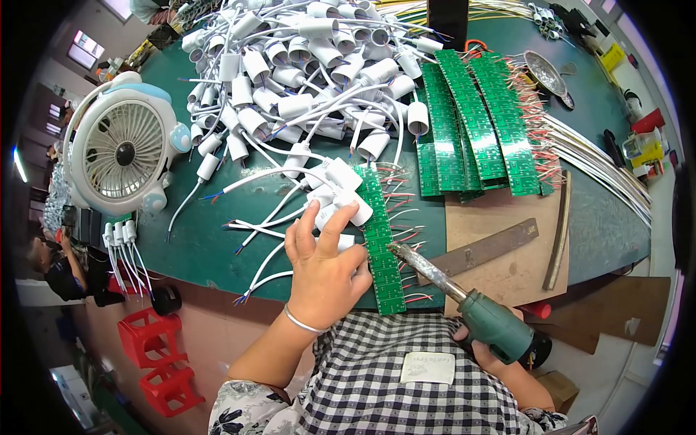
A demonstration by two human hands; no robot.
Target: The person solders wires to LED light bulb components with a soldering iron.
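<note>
A checked apron (362, 384), floral sleeves (248, 410) and a silver bangle (300, 323) are worn.

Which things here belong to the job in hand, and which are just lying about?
Part of the job, it seems:
- soldering iron, in the right hand
- green board strip, at its tip
- white sockets, at the left hand
- stacked green boards, probably supply

Apparently just about:
- fan
- red stools

Faint writing (431, 359) (too blurred to read) on the pale patch (428, 373) of the checked apron (370, 388)
</note>
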